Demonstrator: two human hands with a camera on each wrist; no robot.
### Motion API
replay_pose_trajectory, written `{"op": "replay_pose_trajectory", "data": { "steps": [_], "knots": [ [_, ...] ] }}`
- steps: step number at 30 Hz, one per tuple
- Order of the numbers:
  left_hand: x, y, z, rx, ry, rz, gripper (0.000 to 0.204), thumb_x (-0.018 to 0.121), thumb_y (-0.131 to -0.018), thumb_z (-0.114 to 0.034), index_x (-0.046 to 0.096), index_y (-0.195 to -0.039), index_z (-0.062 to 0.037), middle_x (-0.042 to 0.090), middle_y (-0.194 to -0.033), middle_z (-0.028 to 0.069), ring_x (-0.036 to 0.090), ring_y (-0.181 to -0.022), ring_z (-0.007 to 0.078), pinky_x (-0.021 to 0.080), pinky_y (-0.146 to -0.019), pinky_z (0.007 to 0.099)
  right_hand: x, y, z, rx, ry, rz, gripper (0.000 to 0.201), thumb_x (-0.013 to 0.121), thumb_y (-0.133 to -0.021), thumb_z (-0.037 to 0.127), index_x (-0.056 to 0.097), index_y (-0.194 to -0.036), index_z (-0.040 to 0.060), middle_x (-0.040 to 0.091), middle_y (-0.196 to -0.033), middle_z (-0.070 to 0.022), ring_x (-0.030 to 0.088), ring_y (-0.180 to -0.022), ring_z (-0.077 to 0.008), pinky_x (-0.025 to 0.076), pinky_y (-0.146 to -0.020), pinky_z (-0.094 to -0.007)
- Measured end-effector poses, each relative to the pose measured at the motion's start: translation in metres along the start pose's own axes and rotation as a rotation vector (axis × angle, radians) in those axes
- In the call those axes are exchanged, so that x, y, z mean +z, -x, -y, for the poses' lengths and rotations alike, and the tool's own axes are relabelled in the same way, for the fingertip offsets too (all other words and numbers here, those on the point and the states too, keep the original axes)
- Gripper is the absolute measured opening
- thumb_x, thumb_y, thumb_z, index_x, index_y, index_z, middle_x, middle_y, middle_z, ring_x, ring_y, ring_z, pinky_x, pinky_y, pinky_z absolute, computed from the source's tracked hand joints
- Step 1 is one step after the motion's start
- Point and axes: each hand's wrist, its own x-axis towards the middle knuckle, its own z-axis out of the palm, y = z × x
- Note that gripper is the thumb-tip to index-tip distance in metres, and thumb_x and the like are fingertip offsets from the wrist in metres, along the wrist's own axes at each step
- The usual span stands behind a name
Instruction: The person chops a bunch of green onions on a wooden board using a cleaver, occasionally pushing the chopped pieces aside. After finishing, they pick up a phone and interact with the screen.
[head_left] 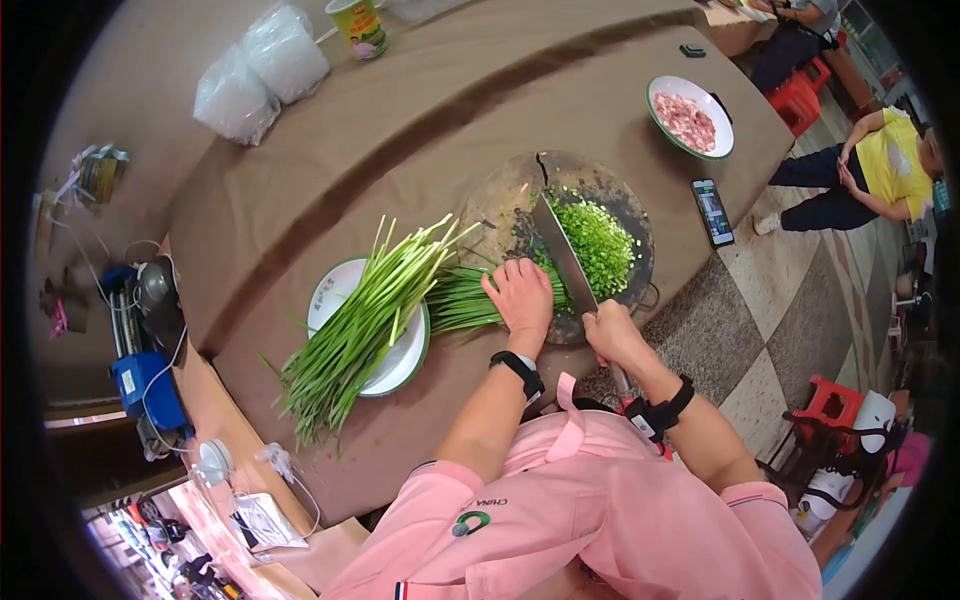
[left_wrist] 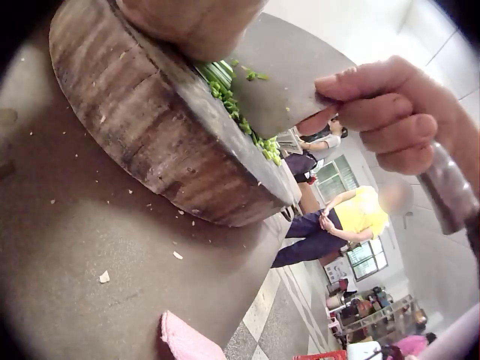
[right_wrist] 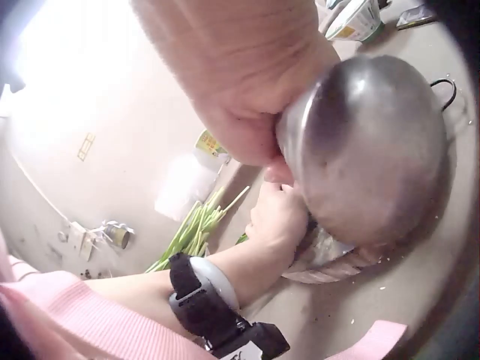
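My left hand (head_left: 524, 300) holds a bundle of green garlic chives (head_left: 465, 300) down on a round wooden chopping block (head_left: 500, 200). A cleaver (head_left: 566, 250) is gripped by the handle in my right hand (head_left: 615, 335), its blade standing across the bundle beside my left fingers. Beyond the blade lies a heap of chopped chives (head_left: 602, 250). The left wrist view shows cut bits (left_wrist: 238, 116) along the blade's foot and my right fingers (left_wrist: 390, 124) curled at the handle. The rounded metal end of the handle (right_wrist: 375, 150) fills much of the right wrist view.
More long chives (head_left: 375, 310) lie across a white plate (head_left: 412, 360) on the left. A bowl of minced meat (head_left: 685, 118) and a phone (head_left: 713, 212) are at the right. Plastic-wrapped packs (head_left: 262, 75) and a yellow-green tub (head_left: 358, 28) stand farther back. A person in yellow (head_left: 890, 165) stands beyond the table.
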Motion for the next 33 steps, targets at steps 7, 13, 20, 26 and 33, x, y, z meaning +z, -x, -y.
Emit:
{"op": "replay_pose_trajectory", "data": {
  "steps": [7, 13, 20, 26, 33],
  "knots": [
    [0.003, 0.001, 0.0, 0.008, -0.013, -0.017, 0.013, 0.061, -0.087, -0.024, 0.058, -0.089, -0.0119, 0.056, -0.094, 0.0074, 0.053, -0.101, 0.0271, 0.032, -0.105, 0.0539, 0.001, -0.004, -0.004, -0.055, 0.022, -0.007, 0.042, 0.054, -0.095, 0.012, 0.058, -0.063, -0.0146, 0.056, -0.048, -0.0236, 0.061, -0.04, -0.0333, 0.051, -0.044, -0.0435],
    [0.005, 0.0, 0.0, 0.016, -0.048, -0.024, 0.012, 0.059, -0.087, -0.024, 0.06, -0.089, -0.0116, 0.058, -0.093, 0.0077, 0.054, -0.1, 0.0271, 0.033, -0.103, 0.0522, 0.017, -0.049, -0.004, -0.103, 0.16, -0.053, 0.024, 0.055, -0.083, 0.009, 0.068, -0.077, -0.0115, 0.064, -0.072, -0.0335, 0.067, -0.072, -0.0473, 0.056, -0.069, -0.0501],
    [0.007, 0.001, -0.002, 0.023, -0.093, -0.004, 0.012, 0.057, -0.088, -0.022, 0.06, -0.089, -0.0111, 0.059, -0.094, 0.0082, 0.054, -0.099, 0.0273, 0.034, -0.102, 0.0489, -0.013, -0.05, -0.008, -0.222, 0.153, -0.131, 0.022, 0.062, -0.086, 0.014, 0.067, -0.084, -0.0076, 0.067, -0.082, -0.0318, 0.068, -0.083, -0.045, 0.055, -0.075, -0.0505],
    [0.012, 0.004, 0.0, 0.056, -0.137, -0.022, 0.011, 0.056, -0.088, -0.021, 0.059, -0.09, -0.0102, 0.058, -0.094, 0.0084, 0.053, -0.099, 0.0285, 0.034, -0.1, 0.0483, -0.033, -0.053, -0.016, -0.316, 0.205, -0.124, 0.025, 0.063, -0.087, 0.012, 0.05, -0.102, -0.004, 0.066, -0.073, -0.0271, 0.067, -0.07, -0.0456, 0.055, -0.066, -0.0524],
    [0.012, 0.003, 0.001, 0.094, -0.154, -0.005, 0.011, 0.053, -0.089, -0.019, 0.058, -0.091, -0.0094, 0.057, -0.094, 0.0088, 0.052, -0.098, 0.0294, 0.034, -0.097, 0.0457, -0.035, -0.055, -0.035, -0.414, 0.166, -0.258, 0.031, 0.062, -0.074, -0.005, 0.05, -0.102, -0.0032, 0.057, -0.095, -0.0214, 0.066, -0.087, -0.0369, 0.057, -0.071, -0.0437]
  ]
}}
